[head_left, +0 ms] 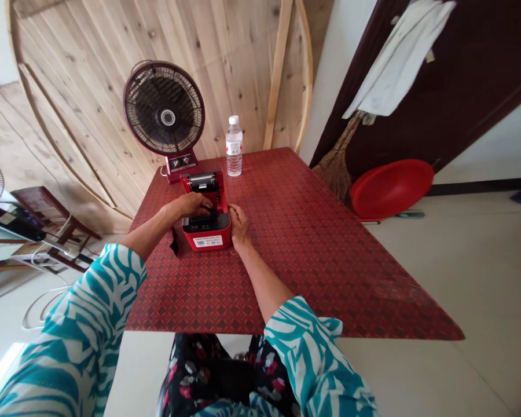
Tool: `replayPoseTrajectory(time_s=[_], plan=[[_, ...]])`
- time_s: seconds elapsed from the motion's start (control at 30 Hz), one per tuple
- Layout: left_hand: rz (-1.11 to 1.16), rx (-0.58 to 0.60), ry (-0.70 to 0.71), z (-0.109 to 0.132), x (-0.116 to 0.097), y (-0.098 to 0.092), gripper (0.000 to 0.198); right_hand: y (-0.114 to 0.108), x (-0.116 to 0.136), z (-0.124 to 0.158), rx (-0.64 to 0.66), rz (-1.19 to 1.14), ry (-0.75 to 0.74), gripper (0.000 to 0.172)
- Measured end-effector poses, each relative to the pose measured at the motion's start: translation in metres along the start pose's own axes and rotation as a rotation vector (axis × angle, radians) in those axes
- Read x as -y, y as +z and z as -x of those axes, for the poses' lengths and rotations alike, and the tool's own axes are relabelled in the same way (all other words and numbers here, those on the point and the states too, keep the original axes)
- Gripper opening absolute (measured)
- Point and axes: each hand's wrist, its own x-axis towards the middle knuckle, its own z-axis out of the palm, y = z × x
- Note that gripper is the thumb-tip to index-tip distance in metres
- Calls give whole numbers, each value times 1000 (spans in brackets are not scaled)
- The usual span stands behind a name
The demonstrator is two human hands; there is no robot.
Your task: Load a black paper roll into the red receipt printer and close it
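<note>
A red and black label printer (207, 241) stands on the table with its lid tipped back, its roller and inner parts exposed. My left hand (190, 205) reaches in from the left, fingers bent down together against the dark interior. Whatever the fingertips pinch there is hidden. Against the printer's right side lies my right hand (239, 225), its palm and fingers gripping the casing. A small black strip (174, 242) lies just left of the printer.
The table (312, 249) has a red patterned cover. Behind the printer stand a dark red fan (167, 117) and a water bottle (234, 147). Right of the table are a broom (339, 165) and a red basin (393, 190); at left is a wooden chair (47, 217).
</note>
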Motion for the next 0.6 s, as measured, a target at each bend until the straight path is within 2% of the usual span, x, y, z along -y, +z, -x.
replayPoseTrajectory(time_s=[0.1, 0.23, 0.43, 0.6], plan=[[-28, 64, -140, -4, -6, 2, 22, 0, -1, 0, -3, -18, 4, 34], [-118, 94, -152, -2, -11, 2, 17, 0, -2, 0, 6, -21, 5, 34], [-83, -118, -220, 8, -19, 3, 26, 0, -2, -1, 1, -11, -4, 35], [95, -193, -173, 27, -29, -4, 29, 0, 0, -1, 4, -15, -12, 36]])
